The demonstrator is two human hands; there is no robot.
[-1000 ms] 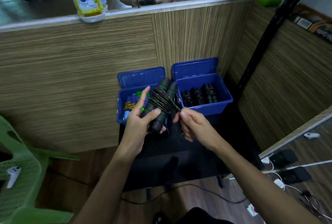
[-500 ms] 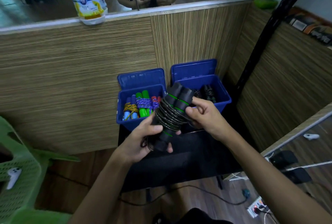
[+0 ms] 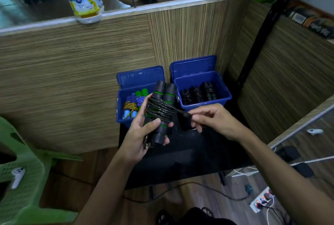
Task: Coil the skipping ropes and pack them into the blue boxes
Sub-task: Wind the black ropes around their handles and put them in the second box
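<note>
Your left hand (image 3: pixel 142 139) is wrapped round the two black handles (image 3: pixel 162 114) of the skipping rope — thumb across the front, fingers behind, cord (image 3: pixel 160 110) coiled just above your thumb. Your right hand (image 3: pixel 213 120) pinches the cord's loose end (image 3: pixel 186 114) between thumb and forefinger, drawn taut to the side of the coil. Beyond your fingertips stand two open blue boxes — the left box (image 3: pixel 120 105) with coloured ropes, the right box (image 3: pixel 224 92) with black ones.

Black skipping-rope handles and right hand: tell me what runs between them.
In the head view, a taut black rope end runs from the coiled black green-banded handles to the pinching right hand.
</note>
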